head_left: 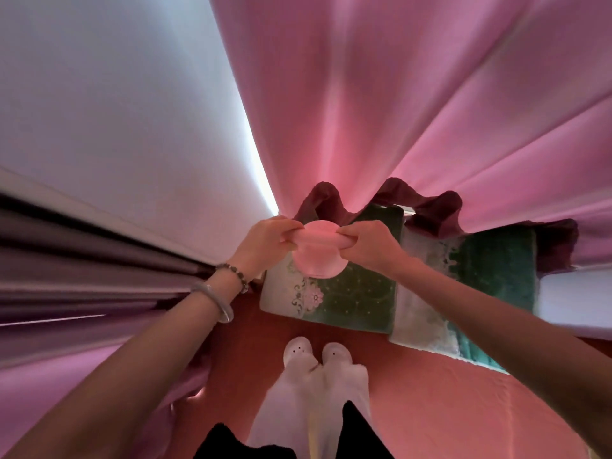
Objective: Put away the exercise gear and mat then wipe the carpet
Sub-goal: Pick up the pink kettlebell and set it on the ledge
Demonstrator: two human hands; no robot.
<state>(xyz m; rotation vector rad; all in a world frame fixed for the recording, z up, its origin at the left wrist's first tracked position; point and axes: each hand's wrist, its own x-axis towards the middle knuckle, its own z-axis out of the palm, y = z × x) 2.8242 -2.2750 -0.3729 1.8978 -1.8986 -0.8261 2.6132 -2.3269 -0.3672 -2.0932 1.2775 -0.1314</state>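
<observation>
I hold a rolled pink mat [318, 251] upright in front of me and see its round end from above. My left hand [265, 243] grips the left side of the roll's top. My right hand [371, 245] grips the right side. Both hands are closed on the mat's edge. The roll hangs above a green patterned carpet [357, 299] on the red floor [430, 392]. The lower part of the mat is hidden behind its own top end.
A pink curtain [414, 111] hangs straight ahead, its dark hem bunched on the floor. A white wall [116, 111] is at the left. A second green carpet [490, 276] lies to the right. My feet in white slippers [316, 354] stand just before the carpet.
</observation>
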